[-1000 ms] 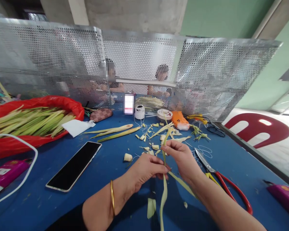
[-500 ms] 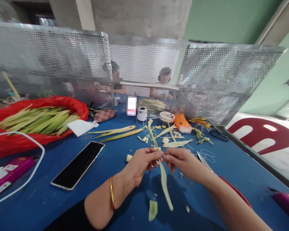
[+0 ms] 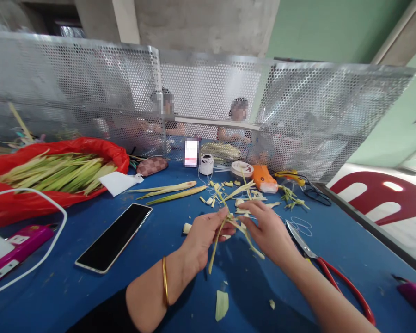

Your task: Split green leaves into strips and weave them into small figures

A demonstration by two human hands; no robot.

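Over the blue table (image 3: 173, 296), my left hand (image 3: 206, 236) pinches a small bundle of pale green husk-like leaf strips (image 3: 215, 249) where they cross. One strip stands up from the pinch; others hang below it, to the left and right. My right hand (image 3: 268, 231) is just beside the crossing, thumb and fingers apart, close to the strips; whether a fingertip touches them I cannot tell. Scissors (image 3: 314, 255) with red handles lie partly under my right forearm. Cut leaf bits (image 3: 222, 305) lie near my hands.
A red bag (image 3: 119, 159) full of long green leaves stands at the left, near a phone (image 3: 114, 238) and a white cable (image 3: 60, 208). Thread spool (image 3: 206, 165), tape roll (image 3: 241, 170) and orange packet (image 3: 264, 178) stand at the back before a perforated metal screen (image 3: 208, 88). Two people sit beyond.
The long wide strip that hung down between my hands is now folded across, with ends going left and right. My right fingers have spread from their pinch. More of the scissors shows.
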